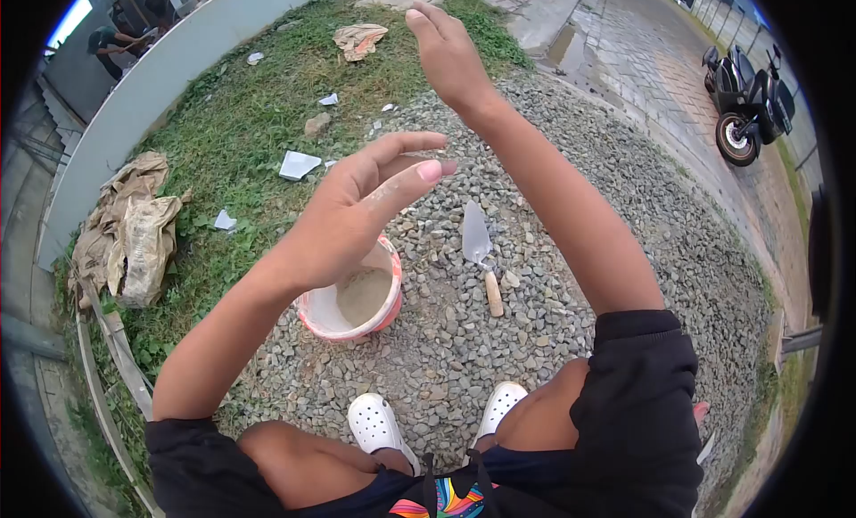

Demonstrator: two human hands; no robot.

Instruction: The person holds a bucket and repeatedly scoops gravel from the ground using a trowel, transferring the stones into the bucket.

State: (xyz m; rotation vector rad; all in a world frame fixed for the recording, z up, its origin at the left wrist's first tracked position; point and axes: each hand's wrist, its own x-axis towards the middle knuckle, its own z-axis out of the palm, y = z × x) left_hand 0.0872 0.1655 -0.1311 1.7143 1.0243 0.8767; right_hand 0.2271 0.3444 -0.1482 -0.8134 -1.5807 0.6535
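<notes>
Plainly, both hands are raised, apart from each other and holding nothing: the left hand [343,210] has its thumb parted from its fingers, while the right hand [453,68] is farther forward, its fingers close together. In this view the left hand covers part of a bucket [321,311] standing on the gravel [446,331]; whether it touches the rim, I cannot tell. The bucket is white inside with red and white outside, and grey mix [364,297] lies in it; any lettering on its side is too small to read. Just to its right a trowel [477,237] lies on the stones, its wooden handle [494,293] toward the person, with no readable maker's mark. Farther off on the grass [214,135], a torn paper sack [359,42] shows reddish print that stays illegible, and the crumpled sacks [147,237] at left bear faint, unreadable marks. White broken pieces [300,165] lie near. Rainbow stripes [455,496] show on the clothing, above white clogs [379,424].
</notes>
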